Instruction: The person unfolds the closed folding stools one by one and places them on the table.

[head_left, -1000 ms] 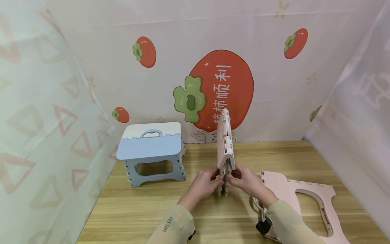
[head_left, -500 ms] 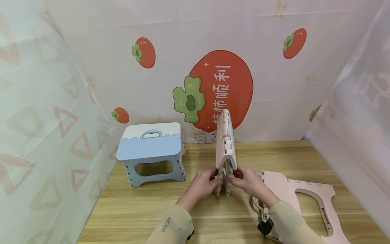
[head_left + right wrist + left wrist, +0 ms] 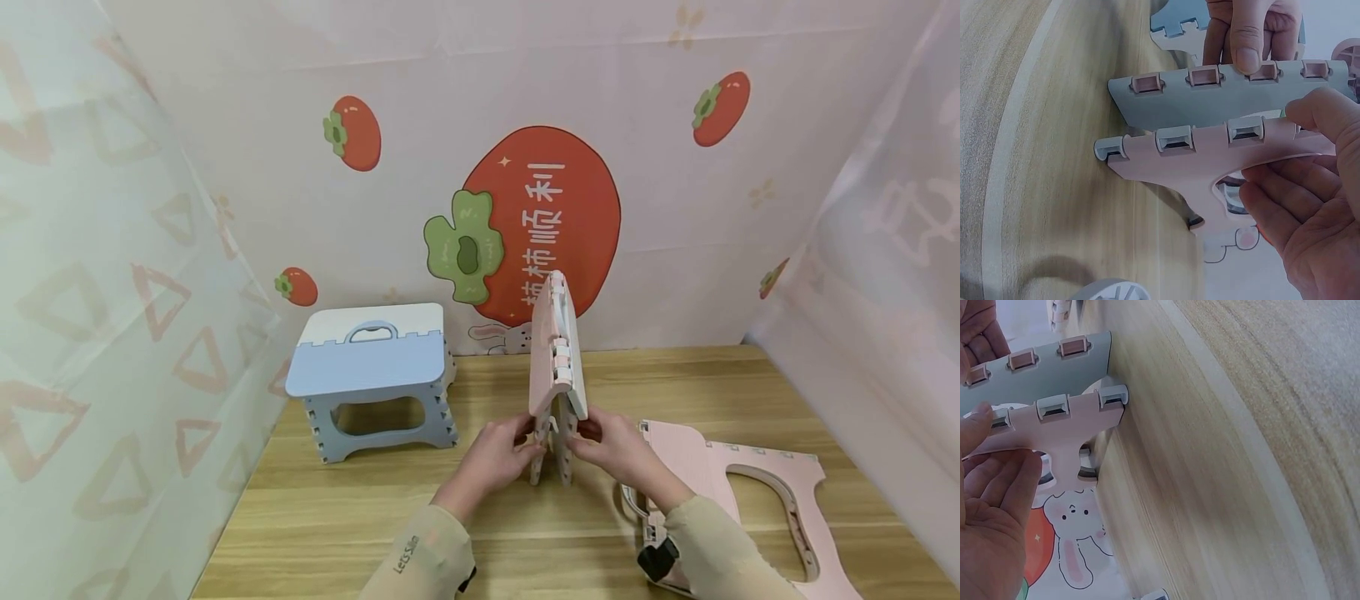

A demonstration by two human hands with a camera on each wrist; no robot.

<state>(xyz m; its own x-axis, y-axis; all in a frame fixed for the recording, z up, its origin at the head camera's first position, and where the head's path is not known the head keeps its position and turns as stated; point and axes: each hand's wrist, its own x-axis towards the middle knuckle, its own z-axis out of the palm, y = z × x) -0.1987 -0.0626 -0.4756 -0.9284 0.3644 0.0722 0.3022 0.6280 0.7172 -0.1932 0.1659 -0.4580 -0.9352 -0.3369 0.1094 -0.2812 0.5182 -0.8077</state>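
Between two hands at the middle of the table, a pink folding stool stands partly unfolded

On the wooden table (image 3: pixel 360 533), the half-folded stool (image 3: pixel 544 350) stands upright with its narrow end toward the near side. Its two seat halves slope down from the top hinge like a steep roof, and below them the left leg panel (image 3: pixel 1179 103) and the right leg panel (image 3: pixel 1185 159) stand a narrow gap apart.

The left hand (image 3: pixel 495 456) pinches the left panel, thumb on its near edge and fingers bent behind it. The right hand (image 3: pixel 617 450) does the same on the right panel; in the right wrist view its thumb lies on the edge while the other fingers, lightly spread, sit against the panel beside the leg opening.

To the left stands a blue-and-white stool (image 3: pixel 367 362), fully open with its top level. Near the right edge another pink stool (image 3: pixel 693 467) lies folded flat, partly behind the right sleeve (image 3: pixel 720 546).

The step in hand looks like parting the leg panels. The next move probably calls for an even outward pull from both sides, with the feet kept down, until the seat halves can flatten. Uneven force could twist the hinges or tip the stool.
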